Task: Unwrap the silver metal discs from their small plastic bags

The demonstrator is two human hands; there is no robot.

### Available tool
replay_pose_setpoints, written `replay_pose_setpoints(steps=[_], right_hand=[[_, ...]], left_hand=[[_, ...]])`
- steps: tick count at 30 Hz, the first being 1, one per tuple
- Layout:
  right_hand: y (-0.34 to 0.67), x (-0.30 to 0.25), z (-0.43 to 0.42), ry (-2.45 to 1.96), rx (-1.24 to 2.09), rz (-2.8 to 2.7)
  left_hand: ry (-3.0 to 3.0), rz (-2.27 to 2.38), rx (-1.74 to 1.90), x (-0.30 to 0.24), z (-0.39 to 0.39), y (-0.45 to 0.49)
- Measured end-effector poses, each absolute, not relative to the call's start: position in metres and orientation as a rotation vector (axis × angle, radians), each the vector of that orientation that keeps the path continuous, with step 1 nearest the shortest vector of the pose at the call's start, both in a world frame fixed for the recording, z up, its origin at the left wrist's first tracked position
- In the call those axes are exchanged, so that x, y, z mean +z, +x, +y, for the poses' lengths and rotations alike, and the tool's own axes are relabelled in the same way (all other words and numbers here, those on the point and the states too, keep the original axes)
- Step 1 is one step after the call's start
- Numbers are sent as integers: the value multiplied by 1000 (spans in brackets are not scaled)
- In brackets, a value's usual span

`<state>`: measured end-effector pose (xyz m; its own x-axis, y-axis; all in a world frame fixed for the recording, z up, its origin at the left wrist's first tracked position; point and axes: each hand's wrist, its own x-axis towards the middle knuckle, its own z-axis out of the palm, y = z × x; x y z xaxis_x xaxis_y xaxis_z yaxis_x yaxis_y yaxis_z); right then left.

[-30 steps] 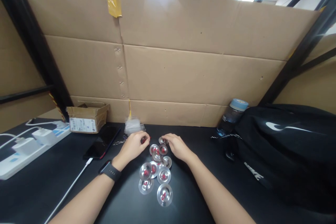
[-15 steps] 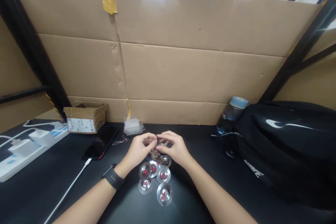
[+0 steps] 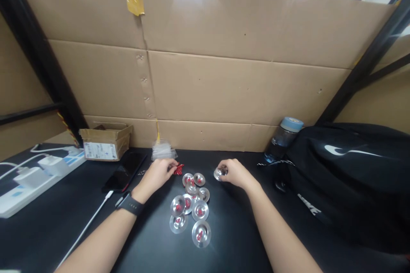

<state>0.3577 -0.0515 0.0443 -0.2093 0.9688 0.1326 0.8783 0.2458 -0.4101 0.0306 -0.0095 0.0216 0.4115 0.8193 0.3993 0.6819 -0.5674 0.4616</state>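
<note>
Several small shiny metal discs (image 3: 192, 204) with red pieces in them lie clustered on the black tabletop (image 3: 51, 226). My right hand (image 3: 233, 173) is closed on one metal disc (image 3: 220, 173), held to the right of the cluster. My left hand (image 3: 159, 174), with a black watch (image 3: 130, 204) on the wrist, rests at a small pile of red pieces (image 3: 178, 169) left of the cluster, fingers curled and pinching there; what they hold is too small to make out.
A clear plastic bag (image 3: 162, 152) lies behind the hands. A black phone (image 3: 124, 171) on a white cable, a small cardboard box (image 3: 105, 140) and a white power strip (image 3: 35, 175) are on the left. A water bottle (image 3: 283, 138) and black bag (image 3: 352, 179) stand right. Cardboard wall (image 3: 224, 64) behind.
My hands were together over the cluster half a second ago. They have parted: the right moved right with a disc, the left moved left to the red pieces.
</note>
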Motion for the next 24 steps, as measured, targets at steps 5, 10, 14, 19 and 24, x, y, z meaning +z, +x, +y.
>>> replay_pose_setpoints(steps=[5, 10, 14, 19, 24], right_hand=[[366, 40, -49, -1762, 338, -2203], [339, 41, -55, -1617, 279, -2268], [313, 33, -60, -1253, 376, -2420], [303, 26, -58, -1186, 338, -2409], [305, 37, -56, -1027, 464, -2102]], left_hand=[[2534, 1373, 752, 19, -11, 30], [2558, 1331, 842, 22, -16, 37], [2542, 1223, 934, 24, -19, 42], [2455, 1129, 1031, 26, -24, 50], [2183, 975, 1007, 35, -39, 65]])
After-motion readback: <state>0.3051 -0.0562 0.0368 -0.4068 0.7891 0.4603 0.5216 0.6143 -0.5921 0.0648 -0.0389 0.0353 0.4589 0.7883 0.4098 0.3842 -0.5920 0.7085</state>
